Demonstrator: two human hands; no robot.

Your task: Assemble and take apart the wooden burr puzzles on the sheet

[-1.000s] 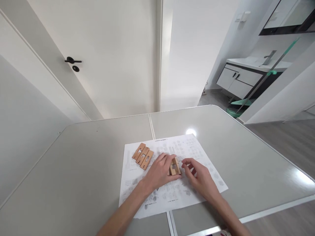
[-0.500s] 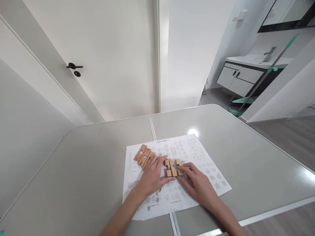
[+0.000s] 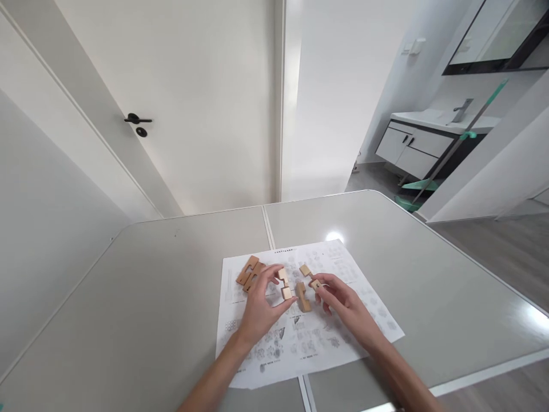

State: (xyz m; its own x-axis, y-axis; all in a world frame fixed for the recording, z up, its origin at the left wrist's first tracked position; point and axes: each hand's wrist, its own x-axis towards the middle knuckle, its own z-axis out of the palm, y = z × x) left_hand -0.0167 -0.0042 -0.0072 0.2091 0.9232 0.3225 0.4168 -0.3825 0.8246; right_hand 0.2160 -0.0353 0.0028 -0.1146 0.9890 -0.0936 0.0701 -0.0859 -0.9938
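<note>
My left hand (image 3: pixel 263 306) grips a notched wooden puzzle piece (image 3: pixel 286 293) by its two ends, between thumb and fingers, lifted over the sheet. In my right hand (image 3: pixel 341 300) is another notched wooden piece (image 3: pixel 305 270), pinched near its lower end and tilted, with a small dark mark on that end. Between the hands a third notched wooden piece (image 3: pixel 302 297) lies on the printed paper sheet (image 3: pixel 343 337). Flat, darker wooden pieces with cut-outs (image 3: pixel 247 270) lie beyond my left hand, which partly hides them.
The grey table (image 3: pixel 150 309) has a metal seam (image 3: pixel 268 228) running under the paper. A closed door (image 3: pixel 206 114) with a black handle (image 3: pixel 138 119) stands behind it. To the right are a sink cabinet (image 3: pixel 412 140) and a green-handled broom (image 3: pixel 467 135).
The three light wooden pieces stood close together between my hands. Now the outer two are lifted apart, one in each hand, and the middle one stays on the paper. The view has shifted slightly.
</note>
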